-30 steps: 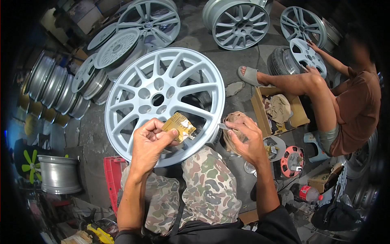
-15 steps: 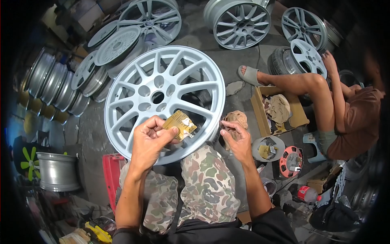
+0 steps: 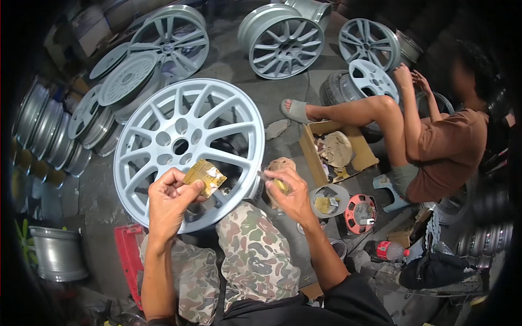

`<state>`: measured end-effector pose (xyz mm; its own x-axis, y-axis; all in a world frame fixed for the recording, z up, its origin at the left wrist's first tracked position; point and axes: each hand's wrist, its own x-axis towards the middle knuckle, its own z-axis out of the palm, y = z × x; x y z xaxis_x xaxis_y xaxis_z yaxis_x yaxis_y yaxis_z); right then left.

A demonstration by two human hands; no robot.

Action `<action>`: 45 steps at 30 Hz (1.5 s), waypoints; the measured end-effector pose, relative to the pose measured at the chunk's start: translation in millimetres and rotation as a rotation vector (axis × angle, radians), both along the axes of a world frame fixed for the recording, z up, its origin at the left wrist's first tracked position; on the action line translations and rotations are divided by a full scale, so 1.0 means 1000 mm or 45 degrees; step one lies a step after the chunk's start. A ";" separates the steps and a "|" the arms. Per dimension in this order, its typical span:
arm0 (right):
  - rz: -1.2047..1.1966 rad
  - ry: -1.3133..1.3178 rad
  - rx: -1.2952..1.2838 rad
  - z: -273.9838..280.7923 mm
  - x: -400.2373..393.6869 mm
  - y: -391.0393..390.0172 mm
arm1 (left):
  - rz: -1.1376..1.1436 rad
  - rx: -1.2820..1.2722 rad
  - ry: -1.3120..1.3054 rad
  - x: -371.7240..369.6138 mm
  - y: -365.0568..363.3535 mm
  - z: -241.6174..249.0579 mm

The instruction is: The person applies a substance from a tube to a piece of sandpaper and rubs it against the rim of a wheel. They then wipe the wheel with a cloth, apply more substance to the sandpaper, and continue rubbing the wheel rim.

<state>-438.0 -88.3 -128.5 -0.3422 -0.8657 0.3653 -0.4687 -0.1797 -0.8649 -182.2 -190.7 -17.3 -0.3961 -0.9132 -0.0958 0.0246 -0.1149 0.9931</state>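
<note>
My left hand (image 3: pixel 168 198) pinches a yellow-brown piece of sandpaper (image 3: pixel 200 176) between thumb and fingers, its upper face printed and carrying smears of white paste. Beneath it a pale grey alloy wheel (image 3: pixel 179 111) lies tilted in front of my knees, many-spoked with a round centre hole. My right hand (image 3: pixel 293 193) is closed around a small tool (image 3: pixel 280 185) with a yellow part and a thin greyish tip pointing to the wheel's right rim; its exact kind is hidden by my fingers. A crumpled tan cloth (image 3: pixel 281 164) lies just behind that hand.
To the right, a cardboard box (image 3: pixel 312 157) with rags, a white tub (image 3: pixel 330 200) and a red-orange reel (image 3: pixel 361 213) stand on the floor. A seated person (image 3: pixel 446 141) is beyond them. Stacked wheels (image 3: pixel 51 127) line the left; a red case (image 3: pixel 128 261) is by my left leg.
The view has shifted right, so the scene sits further left. A yellow part now shows in my right hand, with a grey tip beside the rim. The sandpaper stays in my left.
</note>
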 end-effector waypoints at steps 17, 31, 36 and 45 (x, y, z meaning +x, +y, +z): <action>0.035 0.132 0.125 0.040 0.005 0.035 | -0.008 -0.146 0.178 0.024 0.003 0.010; -0.001 0.161 0.061 0.049 0.008 0.031 | 0.021 -0.192 0.284 0.032 0.000 0.003; -0.028 0.221 0.102 0.044 -0.001 0.018 | 0.054 -0.182 0.253 0.036 -0.010 -0.006; -0.072 0.421 0.136 0.075 -0.009 -0.016 | 0.054 -0.140 0.359 0.041 -0.012 -0.004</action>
<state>-447.1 -104.2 -53.1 -0.2689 -0.8881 0.3727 -0.7332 -0.0622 -0.6771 -141.1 -202.8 -21.2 -0.3542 -0.9283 0.1130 0.3035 0.0002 0.9528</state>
